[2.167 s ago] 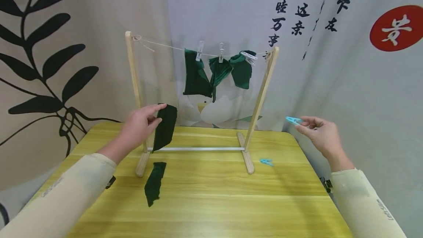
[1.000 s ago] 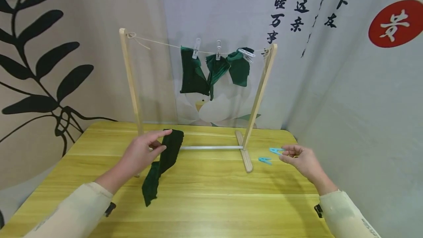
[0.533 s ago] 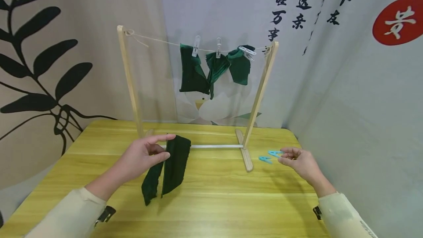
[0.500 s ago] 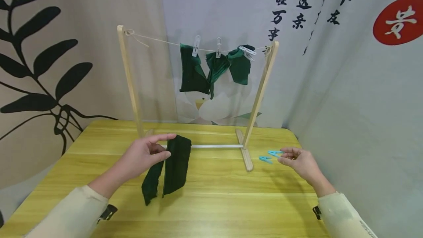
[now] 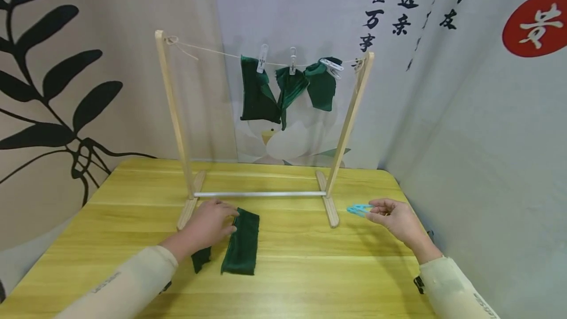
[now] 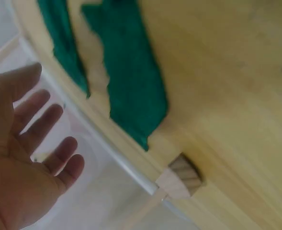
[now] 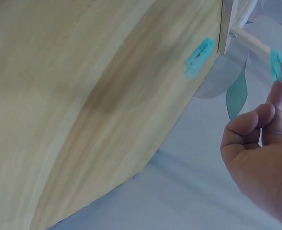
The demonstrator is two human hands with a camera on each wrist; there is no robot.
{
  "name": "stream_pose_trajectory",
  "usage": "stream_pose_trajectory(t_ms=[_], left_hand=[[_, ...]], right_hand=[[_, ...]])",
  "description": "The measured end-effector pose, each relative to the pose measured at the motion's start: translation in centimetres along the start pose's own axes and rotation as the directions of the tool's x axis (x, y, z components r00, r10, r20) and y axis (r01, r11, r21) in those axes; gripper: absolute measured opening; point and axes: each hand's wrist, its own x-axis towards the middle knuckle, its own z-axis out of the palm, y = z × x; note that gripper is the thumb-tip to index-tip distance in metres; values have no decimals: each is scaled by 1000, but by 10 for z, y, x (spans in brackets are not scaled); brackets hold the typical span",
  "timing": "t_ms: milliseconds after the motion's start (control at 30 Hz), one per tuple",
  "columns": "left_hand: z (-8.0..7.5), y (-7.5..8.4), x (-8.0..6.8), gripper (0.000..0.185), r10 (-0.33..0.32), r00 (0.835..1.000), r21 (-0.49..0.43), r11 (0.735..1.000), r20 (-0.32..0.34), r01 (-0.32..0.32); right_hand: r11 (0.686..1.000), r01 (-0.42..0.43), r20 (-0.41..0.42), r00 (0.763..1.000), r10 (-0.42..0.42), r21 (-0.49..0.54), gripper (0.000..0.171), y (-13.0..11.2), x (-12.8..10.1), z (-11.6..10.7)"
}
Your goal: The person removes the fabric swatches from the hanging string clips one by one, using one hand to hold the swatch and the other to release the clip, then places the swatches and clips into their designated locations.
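My left hand hovers over the table's left half, beside the upper corner of a dark green cloth piece. Its fingers are loosely bent and hold nothing in the left wrist view. A second green cloth piece lies partly hidden under that hand. Both cloths lie on the wood. At the right, the thumb and fingers of my right hand pinch a light blue clothespin. Another blue clothespin lies on the table; the two overlap in the head view.
A wooden rack with a white bottom rod stands at the back. Three green cloths hang from its string, held by white clothespins. A printed curtain is behind the table.
My left hand has brought the green cloth down to the right, laid it on the table and let go. My right hand has moved left and lower, still pinching its clothespin.
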Motion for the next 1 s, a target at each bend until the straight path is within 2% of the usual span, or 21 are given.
stream_pose_trajectory(t_ms=[67, 233, 367, 1000], left_hand=[[5, 4, -4, 44, 15, 999, 46, 999, 39, -17], [12, 9, -10, 59, 56, 991, 85, 994, 119, -66], [15, 9, -13, 62, 78, 984, 114, 989, 162, -97], [7, -5, -24, 62, 6, 986, 121, 992, 165, -26]], right_hand=[[1000, -2, -1, 1000, 2, 9, 47, 1, 0, 2], [1000, 2, 7, 1000, -3, 26, 45, 3, 0, 7], [1000, 0, 12, 1000, 0, 25, 43, 4, -1, 11], [1000, 1, 23, 1000, -1, 5, 41, 3, 2, 22]])
